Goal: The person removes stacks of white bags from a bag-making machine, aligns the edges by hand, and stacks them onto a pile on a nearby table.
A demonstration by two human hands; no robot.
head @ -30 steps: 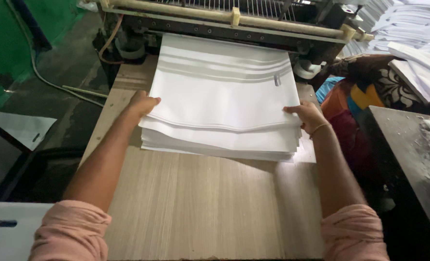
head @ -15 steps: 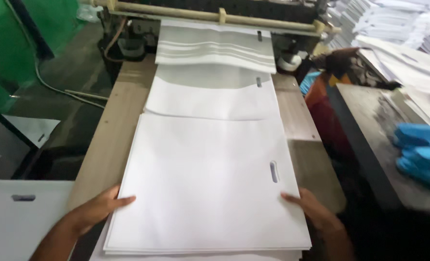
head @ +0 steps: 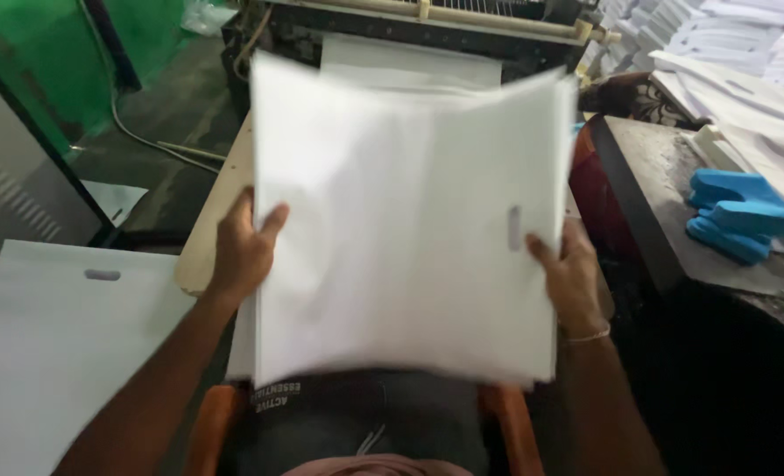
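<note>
1. Left hand (head: 244, 251) is gripping the left edge of the bag stack (head: 410, 220): thumb lying across the front face, fingers wrapping behind, so clamped on the stack.
2. Right hand (head: 573, 280) is clamping the right edge the same way, thumb on the front just below the slot handle (head: 515, 227). A thin band (head: 586, 336) is sitting on that wrist.
3. The stack is being held up off the table (head: 205, 251), tilted toward the camera, between both hands and over the lap. It is white, motion-blurred, edges slightly fanned; layer count not readable.
4. Near edge of the stack is hanging above the grey shirt (head: 365, 423); orange chair arms (head: 209, 432) are showing either side of it.
5. Far behind the stack, the machine (head: 427, 22) is feeding out another white sheet (head: 410, 63), partly hidden by the stack.
6. Left and near: one more white bag (head: 48, 353) with a slot handle is lying flat, well apart from the left hand.
7. Far left: green panel (head: 35, 62) and a cable (head: 158, 145) are running along the dark floor.
8. Right: dark bench (head: 665, 194) is carrying blue pieces (head: 740, 211), kind unclear; white bag piles (head: 727, 44) are stacked far right.
9. Someone's patterned clothing (head: 626, 92) is showing between machine and bench.
</note>
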